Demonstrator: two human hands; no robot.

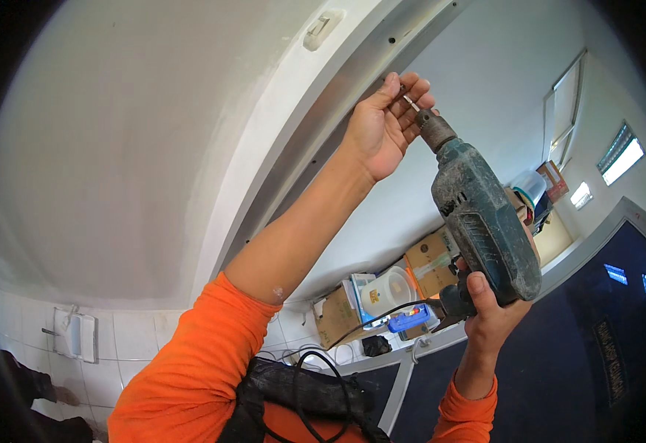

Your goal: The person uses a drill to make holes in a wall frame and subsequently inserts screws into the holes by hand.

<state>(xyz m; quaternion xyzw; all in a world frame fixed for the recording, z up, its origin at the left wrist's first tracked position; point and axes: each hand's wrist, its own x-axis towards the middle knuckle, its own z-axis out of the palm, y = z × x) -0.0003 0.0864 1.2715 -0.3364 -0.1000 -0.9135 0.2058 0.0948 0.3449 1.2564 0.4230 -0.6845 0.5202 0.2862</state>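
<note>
A worn dark-green power drill [489,214], dusty and scuffed, points up and to the left. My right hand [489,306] is wrapped around its handle, the thumb showing on the near side. From the drill's metal chuck [435,131] sticks a short thin silver bit [410,102]. My left hand [389,125] is raised at the bit's tip, thumb and fingertips closing around a small dark piece too small to name. The left fingers are curled beside the bit. A black cord [367,323] runs from the drill's handle down toward my body.
A metal door frame [323,140] with holes rises next to my left arm, with a light switch [323,29] beside it. Cardboard boxes [430,258] and a white bucket [389,292] stand beyond. A dark blue door panel [574,332] fills the right. Another person's foot [64,396] shows lower left.
</note>
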